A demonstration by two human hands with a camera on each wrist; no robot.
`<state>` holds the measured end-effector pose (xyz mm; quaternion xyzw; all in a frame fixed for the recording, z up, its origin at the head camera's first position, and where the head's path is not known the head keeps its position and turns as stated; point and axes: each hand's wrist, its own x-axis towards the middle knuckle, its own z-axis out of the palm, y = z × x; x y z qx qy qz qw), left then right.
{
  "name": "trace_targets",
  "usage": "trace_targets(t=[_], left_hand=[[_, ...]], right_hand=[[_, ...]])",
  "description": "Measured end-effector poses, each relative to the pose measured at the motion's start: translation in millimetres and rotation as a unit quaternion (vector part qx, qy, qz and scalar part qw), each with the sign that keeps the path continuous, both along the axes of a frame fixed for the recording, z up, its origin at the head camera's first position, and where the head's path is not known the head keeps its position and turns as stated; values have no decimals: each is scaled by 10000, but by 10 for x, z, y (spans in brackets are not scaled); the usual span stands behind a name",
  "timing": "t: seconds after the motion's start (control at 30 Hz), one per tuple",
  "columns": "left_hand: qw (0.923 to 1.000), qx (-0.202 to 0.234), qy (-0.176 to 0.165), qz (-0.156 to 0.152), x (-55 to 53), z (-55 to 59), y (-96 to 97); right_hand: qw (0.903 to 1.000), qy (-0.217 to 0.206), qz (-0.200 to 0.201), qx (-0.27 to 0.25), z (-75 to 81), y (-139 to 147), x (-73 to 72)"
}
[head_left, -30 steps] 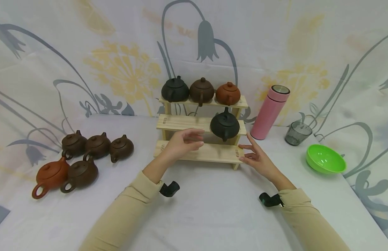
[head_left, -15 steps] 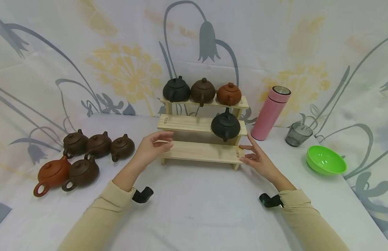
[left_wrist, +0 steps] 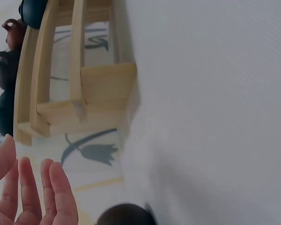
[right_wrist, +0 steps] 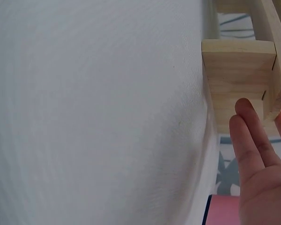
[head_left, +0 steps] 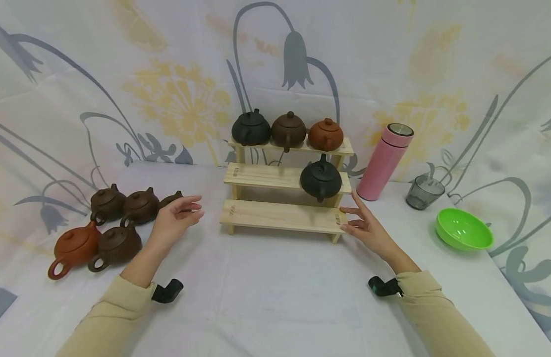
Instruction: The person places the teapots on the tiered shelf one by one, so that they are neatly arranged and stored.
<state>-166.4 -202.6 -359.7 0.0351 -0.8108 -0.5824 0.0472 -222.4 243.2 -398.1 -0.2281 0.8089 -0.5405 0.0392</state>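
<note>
My left hand hovers with relaxed fingers at the left, overlapping a small brown teapot and hiding most of it. Nothing is between its fingers in the left wrist view. At the other side, my right hand has its fingertips right at the right end of a three-tier wooden rack; straight fingers lie along that end in the right wrist view. A black teapot sits on the middle tier's right. Black, dark brown and reddish-brown teapots line the top tier.
Left of my left hand stand two brown teapots, with a reddish teapot and another brown teapot in front. A pink thermos, grey transparent cup and green bowl stand right of the rack.
My left hand has moved left and slightly down, away from the front of the rack to the small brown teapot. The right hand has stayed at the rack's right end.
</note>
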Motion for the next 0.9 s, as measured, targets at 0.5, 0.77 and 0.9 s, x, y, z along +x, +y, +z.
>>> trace_targets(t=[0.5, 0.77, 0.9], left_hand=[[9895, -312, -329, 1376, 218, -64, -418], [9898, -154, -811, 1158, 201, -83, -443], [9894, 84, -1118, 926, 195, -113, -438]], right_hand=[[9999, -107, -4, 25, -23, -17, 10], [9997, -237, -54, 50, -16, 1, 16], [9998, -180, -58, 53, -19, 6, 7]])
